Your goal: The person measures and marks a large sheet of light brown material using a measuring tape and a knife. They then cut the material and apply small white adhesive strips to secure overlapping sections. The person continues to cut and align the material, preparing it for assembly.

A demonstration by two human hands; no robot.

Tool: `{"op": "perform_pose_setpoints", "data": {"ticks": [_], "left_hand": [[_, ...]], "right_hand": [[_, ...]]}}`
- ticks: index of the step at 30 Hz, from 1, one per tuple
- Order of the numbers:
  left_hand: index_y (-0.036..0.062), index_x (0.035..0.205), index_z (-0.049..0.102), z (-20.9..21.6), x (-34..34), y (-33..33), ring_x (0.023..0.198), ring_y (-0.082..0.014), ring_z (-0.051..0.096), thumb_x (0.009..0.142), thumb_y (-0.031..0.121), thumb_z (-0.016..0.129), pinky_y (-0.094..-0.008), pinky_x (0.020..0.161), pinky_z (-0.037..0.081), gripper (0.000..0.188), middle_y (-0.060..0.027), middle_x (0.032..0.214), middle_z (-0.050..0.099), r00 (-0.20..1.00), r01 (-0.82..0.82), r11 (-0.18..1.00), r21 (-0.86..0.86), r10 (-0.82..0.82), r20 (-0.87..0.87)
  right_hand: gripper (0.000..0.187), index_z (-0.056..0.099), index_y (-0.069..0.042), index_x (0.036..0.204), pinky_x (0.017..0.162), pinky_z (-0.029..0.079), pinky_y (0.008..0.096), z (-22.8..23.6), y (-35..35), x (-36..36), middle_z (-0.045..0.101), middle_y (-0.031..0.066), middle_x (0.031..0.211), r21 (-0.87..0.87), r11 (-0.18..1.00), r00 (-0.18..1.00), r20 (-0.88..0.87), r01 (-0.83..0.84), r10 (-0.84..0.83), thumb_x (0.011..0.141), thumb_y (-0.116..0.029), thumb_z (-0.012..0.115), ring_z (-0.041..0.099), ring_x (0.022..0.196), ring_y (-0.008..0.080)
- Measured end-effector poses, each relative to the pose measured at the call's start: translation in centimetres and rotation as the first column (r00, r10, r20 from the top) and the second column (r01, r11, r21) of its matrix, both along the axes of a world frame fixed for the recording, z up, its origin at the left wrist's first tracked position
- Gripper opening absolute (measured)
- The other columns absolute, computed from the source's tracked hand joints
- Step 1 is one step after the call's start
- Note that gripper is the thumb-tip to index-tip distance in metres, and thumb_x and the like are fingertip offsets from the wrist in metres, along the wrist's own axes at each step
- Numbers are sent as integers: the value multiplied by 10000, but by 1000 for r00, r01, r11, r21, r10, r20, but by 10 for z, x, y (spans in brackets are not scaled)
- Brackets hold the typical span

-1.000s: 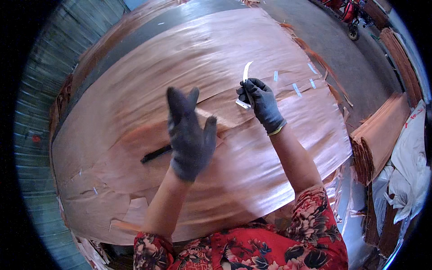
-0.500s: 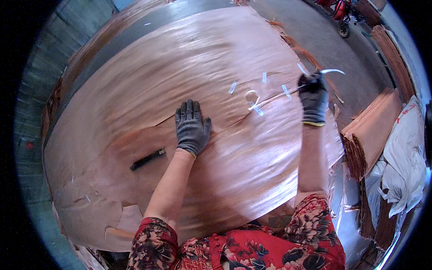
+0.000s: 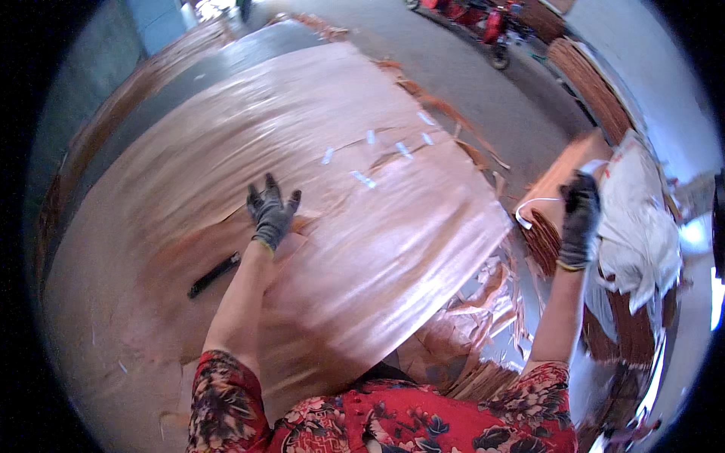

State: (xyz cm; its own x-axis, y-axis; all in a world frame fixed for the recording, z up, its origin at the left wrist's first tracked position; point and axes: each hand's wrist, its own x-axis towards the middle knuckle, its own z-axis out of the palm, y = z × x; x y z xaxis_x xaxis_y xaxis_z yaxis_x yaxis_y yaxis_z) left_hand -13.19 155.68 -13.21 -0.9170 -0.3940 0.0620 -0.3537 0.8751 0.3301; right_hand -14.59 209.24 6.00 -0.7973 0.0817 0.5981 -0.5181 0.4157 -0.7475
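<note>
A wide, thin sheet of reddish-brown wood veneer [image 3: 377,249] spreads in front of me, with wrinkles and a split across its middle. My gloved left hand [image 3: 272,215] is over the sheet by the split, its fingers spread and holding nothing. Out to the right, past the sheet's edge, my gloved right hand [image 3: 580,219] is closed on a narrow white strip [image 3: 522,220], whose loose end curls out to the left. Several short pieces of white tape [image 3: 363,180] stick to the veneer along the split. Left of my left forearm lies a slim black tool [image 3: 214,275]; its kind is unclear.
Folded veneer [image 3: 566,170] and white plastic sacking [image 3: 638,219] are piled at the right. Torn veneer scraps [image 3: 476,306] lie beyond the sheet's near right edge. A red wheeled vehicle [image 3: 495,30] stands on the floor at the back.
The view has swung right. My right hand has moved right, off the sheet, carrying the white strip. My left hand's fingers have spread from lying flat together.
</note>
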Motion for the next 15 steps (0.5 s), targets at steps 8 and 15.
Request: {"op": "perform_pose_setpoints", "data": {"ticks": [8,15], "left_hand": [[109,1116,635,124,101,148,1338,-257,226,770,271,712,-380,1101,98,390,-29,1116,634,678,720,248,648,-449,-582],[-18,857,686,188,163,137,922,-60,567,859,90,585,-328,1067,256,149,-56,775,683,798,601,189,776,-108,-592]], "right_hand": [[138,640,3,950,523,445,205,16,-196,140,608,22,690,-136,965,800,540,-223,261,878,-93,574,547,587,58],[213,642,-1,915,481,404,189,11,-213,193,580,7,630,-301,919,629,670,-255,394,893,-201,575,519,550,37]]}}
